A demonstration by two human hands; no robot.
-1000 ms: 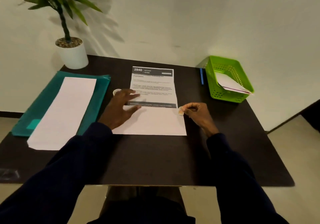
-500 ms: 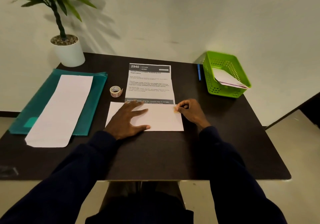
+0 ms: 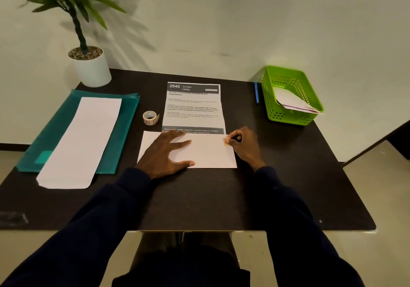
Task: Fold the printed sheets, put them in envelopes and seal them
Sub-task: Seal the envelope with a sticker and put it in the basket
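Printed sheet point(image 3: 194, 109) lies mid-surface point(image 3: 199, 198), headed "2940 KITCHEN". Its near part is folded up over itself, blank side showing.

Left to right:
- White plant pot point(image 3: 91, 69) at the far left corner.
- Teal folder point(image 3: 55, 135) with a long white envelope point(image 3: 82, 140) lying on it.
- Tape roll point(image 3: 150, 117) just beside the sheet's left edge.
- Left hand point(image 3: 165, 153) flat, fingers straight and spread, pressing on the folded flap point(image 3: 206, 153).
- Right hand point(image 3: 244, 146) at the flap's far right corner, fingers curled, pinching a small orange tab point(image 3: 226, 141).
- Blue pen point(image 3: 256, 92) just beside a green basket point(image 3: 290, 80) at far right, with white papers point(image 3: 292, 103) leaning inside.
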